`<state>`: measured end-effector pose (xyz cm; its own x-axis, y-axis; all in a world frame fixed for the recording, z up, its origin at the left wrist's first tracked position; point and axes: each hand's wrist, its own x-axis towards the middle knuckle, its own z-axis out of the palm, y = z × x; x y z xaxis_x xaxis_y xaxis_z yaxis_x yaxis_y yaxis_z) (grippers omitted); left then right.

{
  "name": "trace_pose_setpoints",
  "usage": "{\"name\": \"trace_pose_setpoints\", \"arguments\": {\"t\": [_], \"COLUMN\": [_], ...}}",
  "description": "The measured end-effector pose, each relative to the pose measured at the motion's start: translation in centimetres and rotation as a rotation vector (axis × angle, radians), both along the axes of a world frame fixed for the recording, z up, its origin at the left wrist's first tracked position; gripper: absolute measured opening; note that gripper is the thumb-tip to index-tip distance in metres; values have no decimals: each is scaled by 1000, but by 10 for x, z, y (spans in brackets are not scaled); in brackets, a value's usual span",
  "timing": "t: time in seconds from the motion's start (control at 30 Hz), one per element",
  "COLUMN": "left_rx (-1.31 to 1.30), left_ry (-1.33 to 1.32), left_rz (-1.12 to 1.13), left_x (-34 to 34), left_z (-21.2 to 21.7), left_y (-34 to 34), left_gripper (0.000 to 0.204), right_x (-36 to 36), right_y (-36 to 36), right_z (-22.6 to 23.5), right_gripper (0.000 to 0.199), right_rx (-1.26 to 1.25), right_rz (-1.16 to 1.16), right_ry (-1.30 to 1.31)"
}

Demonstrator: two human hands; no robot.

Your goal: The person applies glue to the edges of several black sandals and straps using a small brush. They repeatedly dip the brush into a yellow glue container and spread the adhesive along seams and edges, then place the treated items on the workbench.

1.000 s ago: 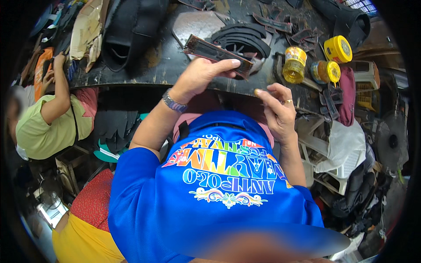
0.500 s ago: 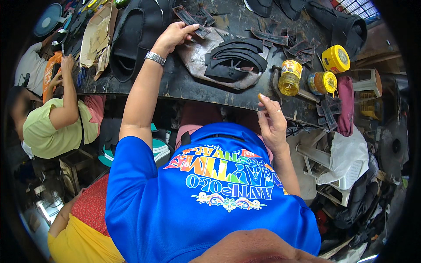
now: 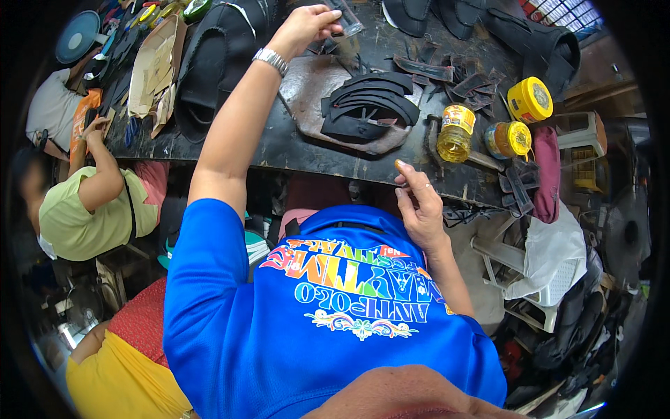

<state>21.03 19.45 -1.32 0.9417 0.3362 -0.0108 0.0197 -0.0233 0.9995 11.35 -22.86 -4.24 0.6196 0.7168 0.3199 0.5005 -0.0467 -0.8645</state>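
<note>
At the far side of the bench, my left hand (image 3: 307, 28) pinches a dark strip (image 3: 347, 19) between thumb and fingers, its far part cut off by the frame's top edge. Below that hand lies a worn, roughly rounded slab (image 3: 307, 87) bearing a stack of curved black strips (image 3: 370, 87). My right hand (image 3: 423, 209) hovers at the bench's near edge, apart from everything. Its fingers are loosely bent and spread, holding nothing, and the index fingertip is stained yellow-brown. A jar of yellowish liquid (image 3: 456, 136) and a hammer (image 3: 485, 161) are nearest to it.
Dark strip scraps (image 3: 474, 91) lie right of the slab. Another jar (image 3: 508, 140), a yellow tub (image 3: 530, 99) and a maroon pouch (image 3: 546, 174) are at the right. Black shoe pieces (image 3: 202, 77) and a cardboard tray (image 3: 157, 70) lie left. A person (image 3: 91, 209) sits at the left.
My left hand has moved away from me and to the right, lifting the strip off the slab's far edge. My right hand has shifted slightly left and stays empty.
</note>
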Motion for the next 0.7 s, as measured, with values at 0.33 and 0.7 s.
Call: {"name": "trace_pose_setpoints", "arguments": {"t": [0.33, 0.7], "left_rx": [394, 912], "left_ry": [470, -95], "left_rz": [33, -89], "left_x": [62, -15], "left_z": [-13, 16], "left_y": [-14, -84], "left_gripper": [23, 36], "right_x": [-1, -8], "right_y": [-17, -7], "right_z": [-1, 3], "right_gripper": [58, 60], "right_rx": [-47, 25], "right_rz": [-29, -96], "right_ry": [52, 32]}}
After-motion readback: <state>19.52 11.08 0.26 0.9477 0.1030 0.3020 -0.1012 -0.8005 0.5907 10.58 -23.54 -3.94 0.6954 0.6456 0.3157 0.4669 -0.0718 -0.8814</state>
